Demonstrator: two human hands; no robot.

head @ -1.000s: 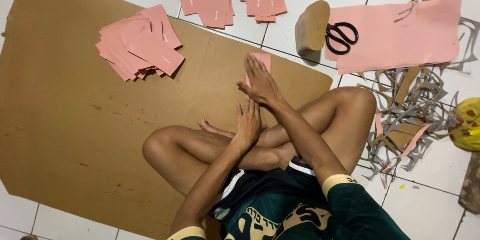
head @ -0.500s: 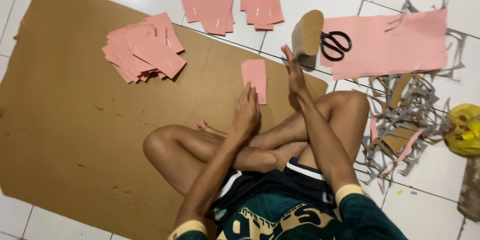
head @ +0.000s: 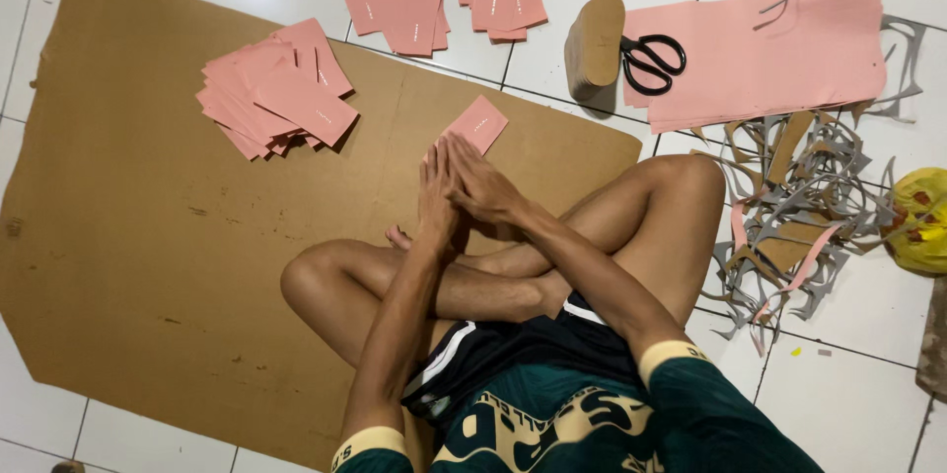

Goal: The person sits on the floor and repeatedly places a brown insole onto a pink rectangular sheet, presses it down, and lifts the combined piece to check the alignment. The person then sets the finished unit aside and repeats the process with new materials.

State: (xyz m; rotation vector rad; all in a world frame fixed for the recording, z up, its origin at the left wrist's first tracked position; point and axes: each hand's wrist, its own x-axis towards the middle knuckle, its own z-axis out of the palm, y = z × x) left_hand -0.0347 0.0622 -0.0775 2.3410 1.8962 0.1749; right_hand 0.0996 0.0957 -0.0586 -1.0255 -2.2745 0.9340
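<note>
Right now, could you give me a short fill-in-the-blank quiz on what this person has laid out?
1. The black-handled scissors lie on a large ___ sheet.
2. The person sits on a brown ___ sheet.
3. Both hands, left hand and right hand, touch one small pink ___.

Missing: pink; cardboard; card

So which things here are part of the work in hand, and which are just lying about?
In hand:
left hand and right hand, pressed together over the cardboard
single pink piece at the fingertips
pile of pink pieces

Lying about:
scissors
wooden block
pink sheet
offcut scraps
yellow bag
</note>
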